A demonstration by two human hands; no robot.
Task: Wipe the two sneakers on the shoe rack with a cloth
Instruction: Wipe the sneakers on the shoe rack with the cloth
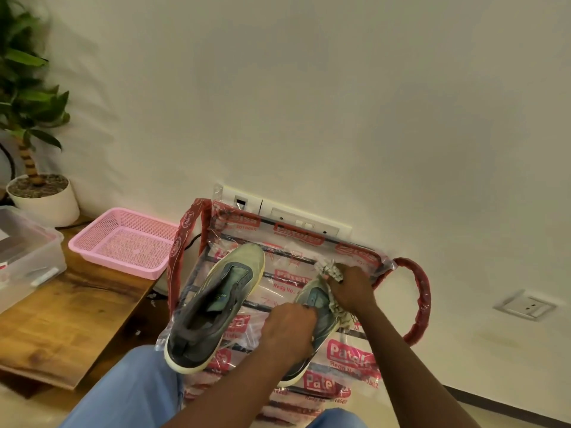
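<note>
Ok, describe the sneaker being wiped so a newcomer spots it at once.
Find the plastic-wrapped, red-printed shoe rack by the wall; two grey-green sneakers lie on it. It is the right sneaker: the left hand holds it and the right hand grips a cloth against it, while the left sneaker lies untouched.

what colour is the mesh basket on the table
The basket is pink, seen in the head view.

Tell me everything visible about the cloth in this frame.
The cloth is light, whitish fabric with a faint dark check, crumpled into a wad. The right hand grips it and presses it against the toe end of the right sneaker, which the left hand holds. One end bunches out beyond the knuckles; another hangs below the palm.
</note>
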